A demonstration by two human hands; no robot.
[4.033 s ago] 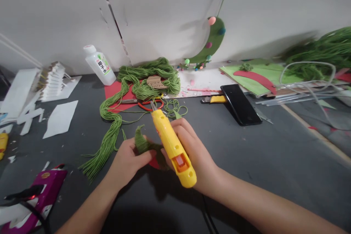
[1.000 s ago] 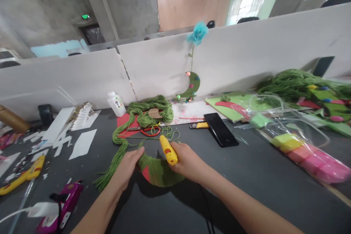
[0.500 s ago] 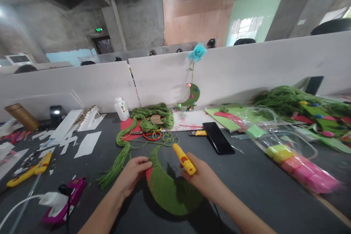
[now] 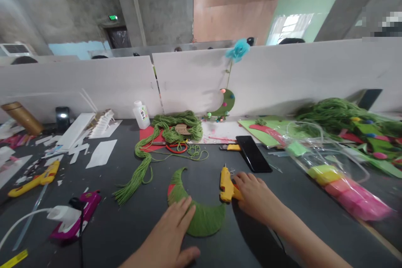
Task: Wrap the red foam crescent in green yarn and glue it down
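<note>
A crescent wrapped in green yarn lies flat on the dark table, with a patch of red showing near its upper left tip. My left hand rests on the crescent's left side, palm down and fingers stretched out. To the right, a yellow glue gun lies on its side on the table, nozzle pointing away from me. The fingers of my right hand are bent around the end of its handle; the fingertips are partly hidden.
Behind the crescent are a green yarn bundle, red-handled scissors, a yellow cutter and a black phone. A second glue gun and a purple power strip lie left. Bagged coloured material lies right.
The glue gun has come down from above the crescent onto the table at its right. My left hand has shifted from the crescent's upper left edge to lie flat over it.
</note>
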